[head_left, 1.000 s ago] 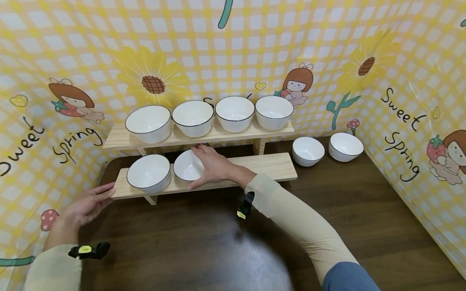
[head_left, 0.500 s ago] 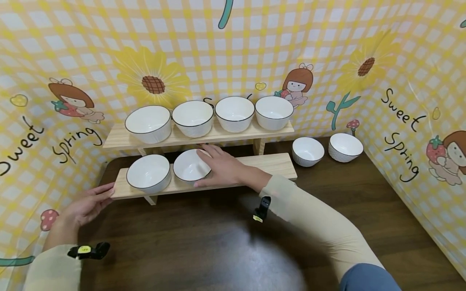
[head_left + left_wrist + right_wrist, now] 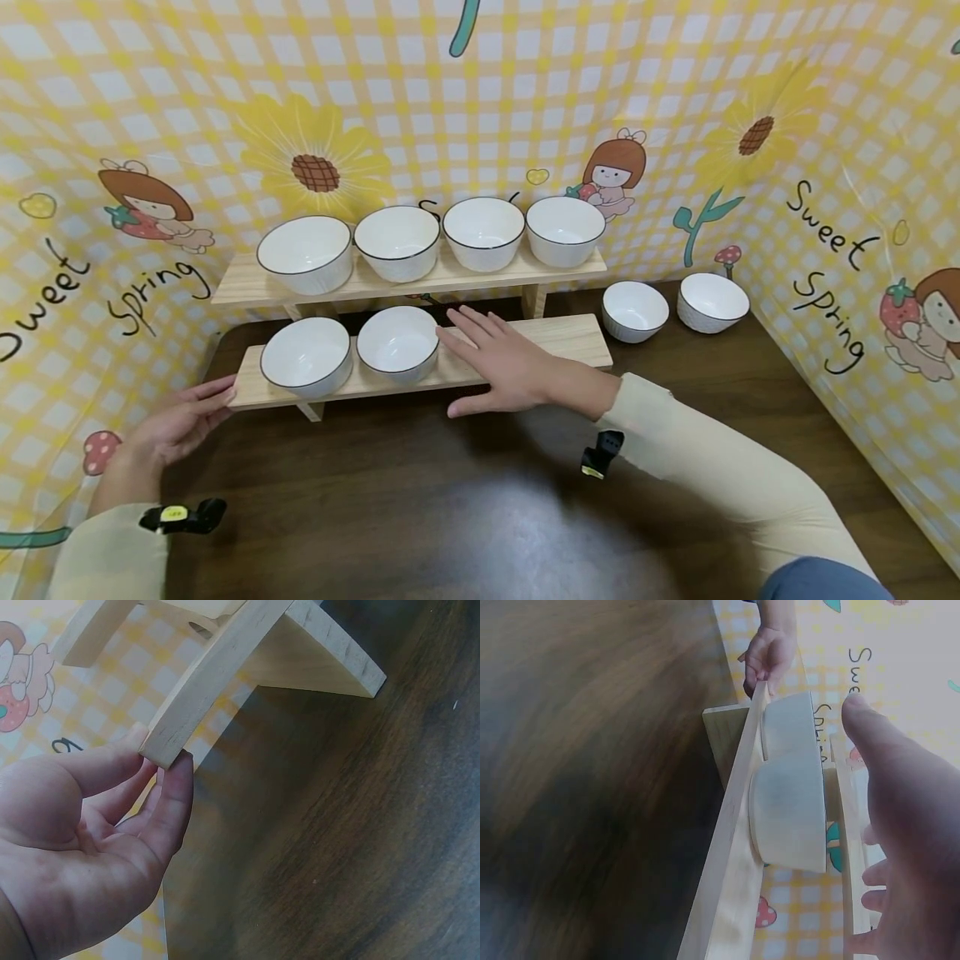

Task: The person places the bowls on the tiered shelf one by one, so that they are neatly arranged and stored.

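Note:
A two-tier wooden shelf [image 3: 558, 340] stands against the back cloth. My left hand [image 3: 176, 427] grips the left end of its lower board, thumb on one face and fingers on the other in the left wrist view, where the board end [image 3: 176, 731] shows. On that lower board sit two white dark-rimmed bowls, a left bowl [image 3: 306, 357] and a right bowl [image 3: 398, 340]. Beside the right bowl, my right hand [image 3: 513, 367] is over the board, fingers straight and spread, holding nothing. In the right wrist view both bowls [image 3: 791, 814] appear side-on.
Several matching bowls [image 3: 483, 233] line the upper board [image 3: 243, 279]. Two smaller white bowls, one ribbed [image 3: 634, 311] and one textured [image 3: 712, 302], stand on the dark wooden table [image 3: 360, 500] at the right. Yellow checked cloth [image 3: 465, 125] encloses the back and sides.
My right hand has let go of the right lower bowl and moved right and toward me, its fingers opening out. The left hand keeps its grip; the bowls stay in place.

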{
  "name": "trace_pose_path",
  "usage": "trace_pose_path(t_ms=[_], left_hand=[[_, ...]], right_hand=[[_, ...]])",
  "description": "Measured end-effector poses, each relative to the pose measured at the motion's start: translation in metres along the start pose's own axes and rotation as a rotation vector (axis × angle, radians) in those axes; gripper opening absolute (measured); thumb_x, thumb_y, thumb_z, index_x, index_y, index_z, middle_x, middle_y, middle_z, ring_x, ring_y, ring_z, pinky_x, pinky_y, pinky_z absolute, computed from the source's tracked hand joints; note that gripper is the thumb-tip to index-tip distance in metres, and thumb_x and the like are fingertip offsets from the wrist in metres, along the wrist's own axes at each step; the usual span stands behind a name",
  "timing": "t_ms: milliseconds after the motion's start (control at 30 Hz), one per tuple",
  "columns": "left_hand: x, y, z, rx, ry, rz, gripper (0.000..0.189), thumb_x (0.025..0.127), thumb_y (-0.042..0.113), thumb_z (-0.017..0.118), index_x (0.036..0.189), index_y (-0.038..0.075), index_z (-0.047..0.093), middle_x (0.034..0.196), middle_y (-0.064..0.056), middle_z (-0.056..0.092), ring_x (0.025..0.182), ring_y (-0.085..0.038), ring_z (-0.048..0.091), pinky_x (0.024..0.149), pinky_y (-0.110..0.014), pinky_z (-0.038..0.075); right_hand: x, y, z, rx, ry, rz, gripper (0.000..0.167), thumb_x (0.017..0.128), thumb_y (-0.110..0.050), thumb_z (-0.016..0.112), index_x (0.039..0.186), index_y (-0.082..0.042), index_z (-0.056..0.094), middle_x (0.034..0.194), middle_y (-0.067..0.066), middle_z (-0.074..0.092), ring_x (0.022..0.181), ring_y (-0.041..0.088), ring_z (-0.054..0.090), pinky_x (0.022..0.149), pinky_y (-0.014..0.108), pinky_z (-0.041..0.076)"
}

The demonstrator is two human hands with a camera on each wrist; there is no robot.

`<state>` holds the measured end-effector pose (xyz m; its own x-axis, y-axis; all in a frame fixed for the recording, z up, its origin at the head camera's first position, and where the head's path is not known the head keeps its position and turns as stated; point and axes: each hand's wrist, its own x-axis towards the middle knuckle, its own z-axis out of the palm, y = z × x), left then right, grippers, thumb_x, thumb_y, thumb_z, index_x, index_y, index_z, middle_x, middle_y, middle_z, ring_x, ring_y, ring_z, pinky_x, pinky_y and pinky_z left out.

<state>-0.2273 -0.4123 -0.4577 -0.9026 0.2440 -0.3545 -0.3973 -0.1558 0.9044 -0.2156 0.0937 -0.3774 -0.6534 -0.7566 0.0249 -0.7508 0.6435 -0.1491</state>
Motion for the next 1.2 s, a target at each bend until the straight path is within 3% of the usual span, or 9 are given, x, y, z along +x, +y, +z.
trace_pose_path(t_ms=[633,1200], left_hand=[[0.002,0.004,-0.003,0.001,0.005,-0.032,0.033,0.104,0.004,0.057,0.099,0.027,0.08,0.101,0.011,0.072,0.093,-0.002,0.067,0.083,-0.019,0.056],[0.002,0.002,-0.001,-0.004,0.004,-0.036,0.034,0.104,0.003,0.055,0.099,0.026,0.08,0.101,0.01,0.073,0.093,-0.003,0.068,0.082,-0.02,0.057]], right_hand=[[-0.082,0.034,0.0,-0.014,0.056,0.062,0.106,0.09,-0.068,0.064,0.164,-0.008,0.017,0.169,0.017,0.006,0.155,0.035,0.004,0.122,0.061,0.014],[-0.144,0.069,0.003,0.025,0.153,0.228,0.103,0.089,-0.058,0.072,0.162,-0.006,0.021,0.167,0.021,0.014,0.153,0.043,0.008,0.12,0.064,0.014]])
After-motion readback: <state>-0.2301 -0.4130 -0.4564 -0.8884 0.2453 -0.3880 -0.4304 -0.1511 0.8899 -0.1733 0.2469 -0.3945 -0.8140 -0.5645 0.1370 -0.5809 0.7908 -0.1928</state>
